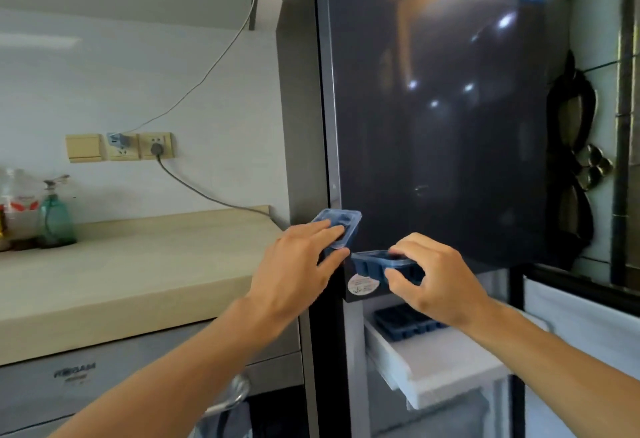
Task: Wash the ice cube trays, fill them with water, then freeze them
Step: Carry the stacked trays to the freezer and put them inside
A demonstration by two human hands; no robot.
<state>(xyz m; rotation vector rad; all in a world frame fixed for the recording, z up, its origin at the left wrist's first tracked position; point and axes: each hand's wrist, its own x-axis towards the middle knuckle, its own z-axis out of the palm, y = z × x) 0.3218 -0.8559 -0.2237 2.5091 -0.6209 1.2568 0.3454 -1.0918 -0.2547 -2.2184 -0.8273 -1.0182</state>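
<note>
Your left hand (298,264) pinched the paler blue ice cube tray (337,226) at its near end, fingers curled over the top and thumb underneath, with the tray tilted against the edge of the refrigerator door (433,108). Your right hand (440,278) pinched the darker blue ice cube tray (372,262) by its rim, thumb against the cells, just below and beside the first. Both hung above the open freezer drawer (433,368), where a third tray (405,323) lay. Whether either held water could not be told. The thin plastic looked light and bendable, and would likely spill if full. A level hold on both long rims would probably suit it better.
</note>
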